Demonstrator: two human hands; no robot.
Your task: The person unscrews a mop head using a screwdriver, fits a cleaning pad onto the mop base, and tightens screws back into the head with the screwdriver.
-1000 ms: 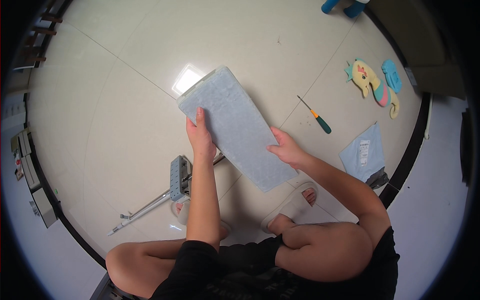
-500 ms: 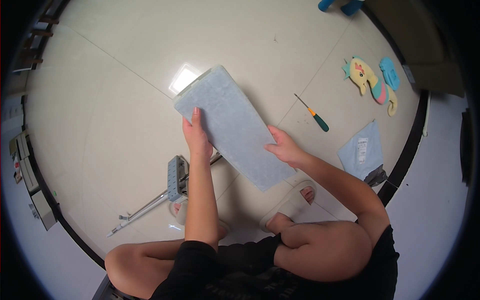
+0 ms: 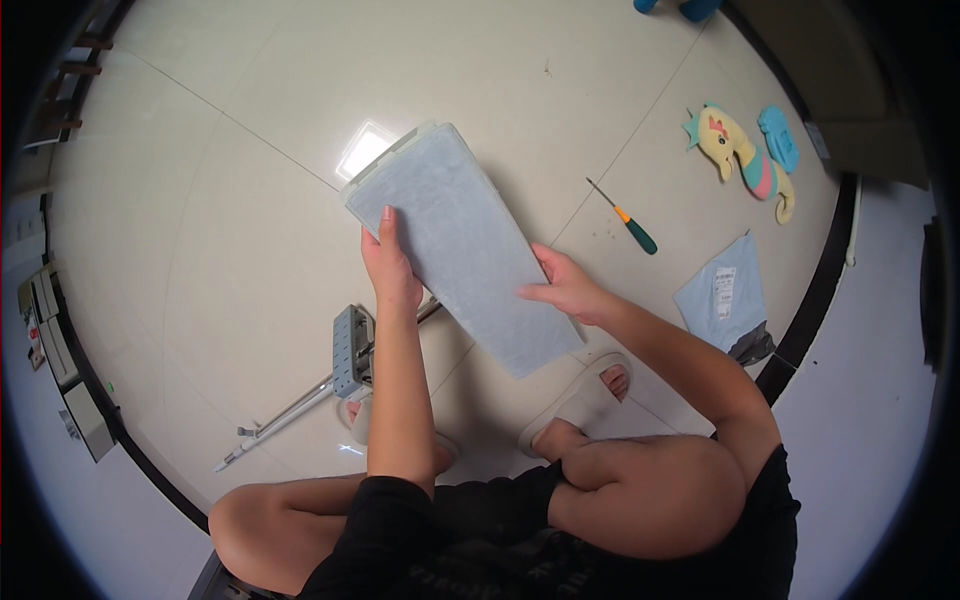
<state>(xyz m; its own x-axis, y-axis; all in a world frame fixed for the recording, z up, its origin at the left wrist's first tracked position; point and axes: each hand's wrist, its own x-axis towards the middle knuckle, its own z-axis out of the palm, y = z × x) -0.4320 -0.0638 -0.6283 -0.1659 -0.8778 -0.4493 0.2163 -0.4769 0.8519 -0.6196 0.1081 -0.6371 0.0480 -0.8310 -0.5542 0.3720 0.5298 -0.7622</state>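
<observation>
Between both hands I hold a long rectangular flat mop pad point(image 3: 455, 230) above the floor, tilted with its far end to the left. Its upper face is pale blue-grey and fabric-like; a light rim shows along the far end and right side. My left hand point(image 3: 392, 265) grips the left edge, thumb lying on the face. On the right edge, nearer to me, my right hand point(image 3: 565, 286) pinches the pad with its thumb on top. The fingers beneath are hidden. A mop frame point(image 3: 349, 350) with a grey perforated plate lies by my left forearm, next to a silver pole point(image 3: 275, 427).
On the floor to the right lie a screwdriver point(image 3: 622, 216) with a green and orange handle, a pale blue mailing bag point(image 3: 722, 295), a plush seahorse point(image 3: 742, 155) and a blue plastic piece point(image 3: 778, 138). My sandalled right foot point(image 3: 585, 405) is just below the pad.
The pad has shifted slightly left and away from me, and its tilt has changed a little, so more of its light rim shows. Both hands keep their hold.
</observation>
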